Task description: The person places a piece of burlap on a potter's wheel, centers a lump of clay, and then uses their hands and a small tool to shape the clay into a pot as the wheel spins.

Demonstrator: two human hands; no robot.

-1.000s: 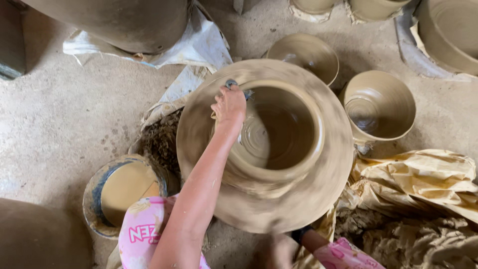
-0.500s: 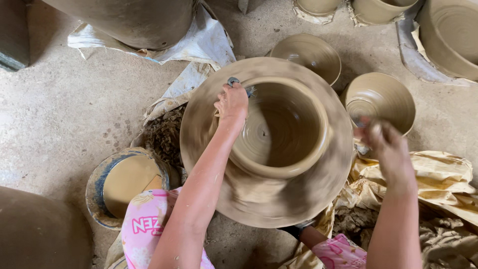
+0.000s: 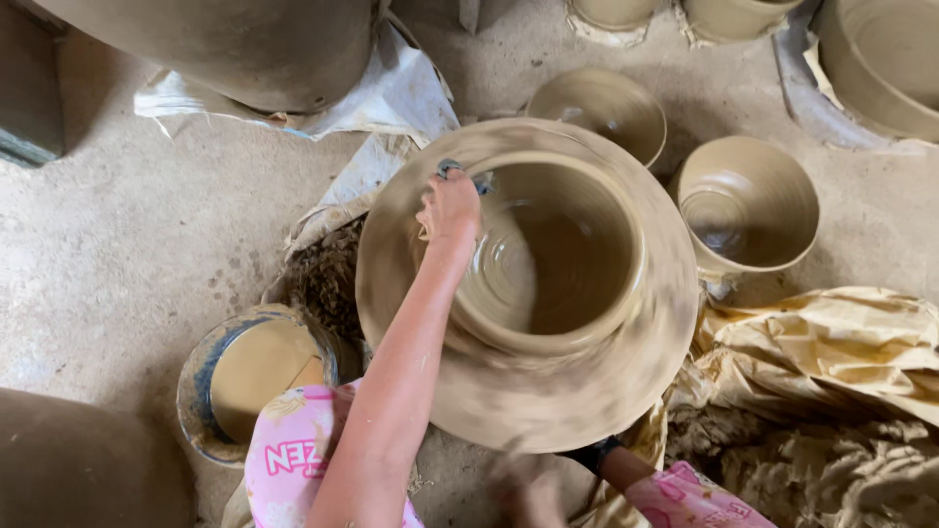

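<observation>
Clay pot (image 3: 548, 264) sits centre frame on a wheel (image 3: 528, 391) whose outer disc is motion-blurred, so I judge it is spinning. Left hand (image 3: 448, 207) rests on the pot's rim at about 10 o'clock, fingers curled together and pinching a small grey tool (image 3: 460, 172) against the lip; the arm comes up from 7 o'clock. Right hand (image 3: 528, 489) is a blur at the bottom edge near 6 o'clock, low by the wheel; cannot tell whether it is apart or closed.

Judgement on doing the rim pass well:
- keep the left wrist locked and the forearm steady; let the wheel bring the clay to the tool
- light, even pressure only; the wall looks wet and the lip thin, so a dig-in would warp it
- hold the tool at one spot on the rim, no chasing around
- lift off slowly, not with a jerk

Around it: two smaller bowls at 1 o'clock (image 3: 599, 110) and 3 o'clock (image 3: 748, 200), a bucket of slip (image 3: 256, 376) at 8 o'clock, crumpled sacking (image 3: 831, 342) at 4 o'clock, all on the dusty floor (image 3: 127, 235).
</observation>
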